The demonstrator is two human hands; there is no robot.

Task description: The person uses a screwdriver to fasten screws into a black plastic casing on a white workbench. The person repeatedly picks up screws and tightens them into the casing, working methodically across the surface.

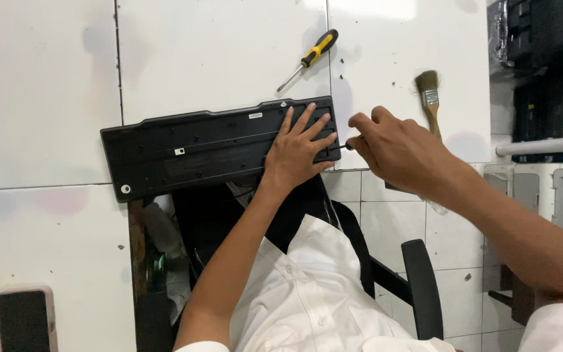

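A black keyboard (216,146) lies face down on the white tiled worktop (47,98), its underside up, with its near long edge overhanging the gap in front of the seated person. The left hand (301,146) rests flat on the right end of the keyboard's underside, fingers spread open and pressing down, gripping nothing. The right hand (392,146) sits just beside the keyboard's right end, its fingers curled closed around a small screwdriver (348,145); only a short dark tip and a bit of yellow show between the fingers, and the tip touches the keyboard's right edge close to the left hand's fingertips.

Farther away on the worktop, a second screwdriver with a yellow and black handle (311,57) lies at an angle, its metal shaft pointing toward the keyboard's far edge. To the right of it, a paintbrush with a wooden handle (430,101) lies with its bristles pointing away, its handle partly hidden behind the right hand. A smartphone (24,319) with a dark screen lies at the near left corner. Below the arms a black office chair (421,287) shows its armrest, and the person wears a white shirt (307,293).
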